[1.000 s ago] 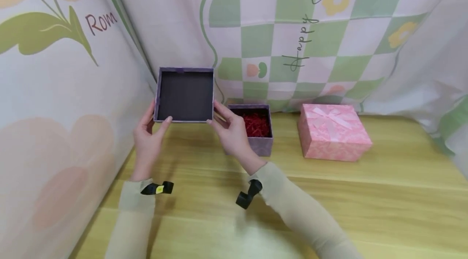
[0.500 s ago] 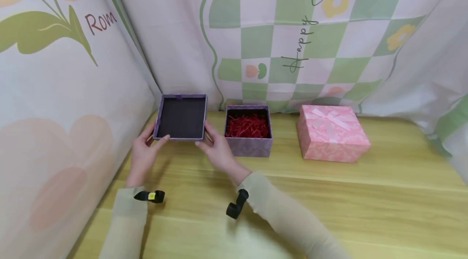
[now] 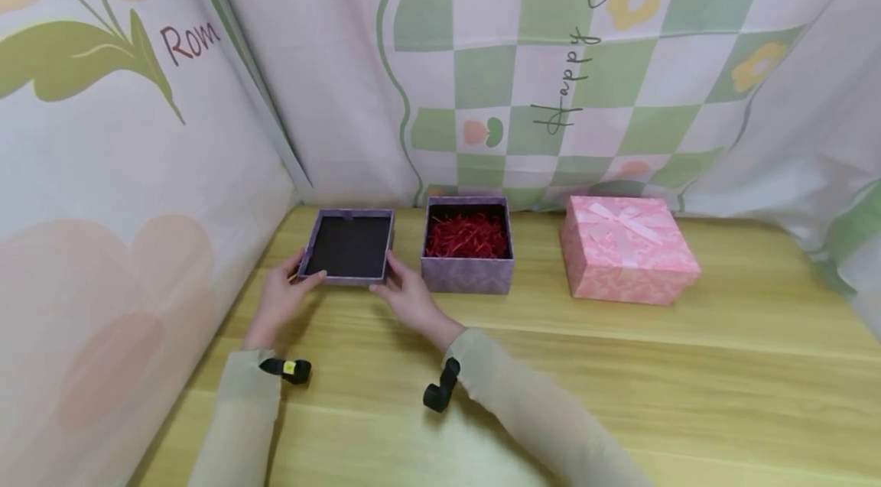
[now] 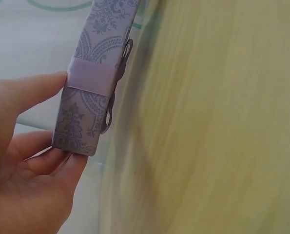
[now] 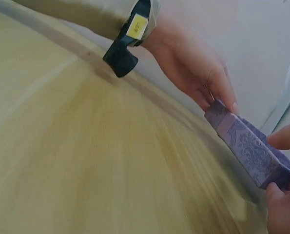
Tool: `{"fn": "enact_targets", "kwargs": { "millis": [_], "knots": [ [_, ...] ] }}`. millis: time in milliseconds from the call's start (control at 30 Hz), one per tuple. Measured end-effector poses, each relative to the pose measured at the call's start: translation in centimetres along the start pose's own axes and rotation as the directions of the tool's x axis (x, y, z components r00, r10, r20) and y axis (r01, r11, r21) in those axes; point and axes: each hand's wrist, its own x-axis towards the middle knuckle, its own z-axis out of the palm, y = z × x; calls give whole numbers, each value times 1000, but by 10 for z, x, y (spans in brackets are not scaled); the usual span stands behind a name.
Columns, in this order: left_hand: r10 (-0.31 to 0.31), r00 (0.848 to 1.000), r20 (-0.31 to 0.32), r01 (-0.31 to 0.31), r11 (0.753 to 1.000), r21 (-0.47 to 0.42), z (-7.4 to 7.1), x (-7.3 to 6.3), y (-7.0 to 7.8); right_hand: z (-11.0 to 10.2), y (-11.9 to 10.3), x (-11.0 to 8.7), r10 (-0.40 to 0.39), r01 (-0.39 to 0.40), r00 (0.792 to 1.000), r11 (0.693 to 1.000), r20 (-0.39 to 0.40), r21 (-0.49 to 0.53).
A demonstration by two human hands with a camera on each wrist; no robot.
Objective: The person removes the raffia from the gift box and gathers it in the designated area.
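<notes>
Left hand and right hand gripped one near-square purple cardboard lid, hollow face up, left of one open purple box and one pink ribboned box.

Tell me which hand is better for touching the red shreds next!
Probably the right hand: it's nearer the open purple box of red shreds. The left hand is farther, beyond the lid both hands hold.

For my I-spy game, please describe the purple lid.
On the wooden table, find the far left corner. There, the left hand and right hand hold the purple lid. Unlike the purple box beside it, it's shallow, without red shreds.
</notes>
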Motion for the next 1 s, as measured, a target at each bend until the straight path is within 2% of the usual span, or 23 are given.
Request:
{"fn": "enact_targets", "kwargs": {
  "millis": [200, 400, 833, 1000],
  "knots": [
    [-17, 1000, -10, 17, 1000, 20, -3, 10, -3, 2, 6, 11, -3, 3, 1000, 1000, -1, -22],
    [-14, 1000, -20, 15, 999, 51, -7, 20, -8, 5, 7, 23, 34, -33, 999, 999, 12, -27],
    [7, 999, -47, -5, 999, 34, -8, 27, -19, 4, 7, 30, 84, -77, 994, 992, 69, -96],
    [20, 998, -56, -17, 999, 49, -7, 27, -23, 3, 9, 30, 78, -67, 994, 989, 79, -131]
  ]
}}
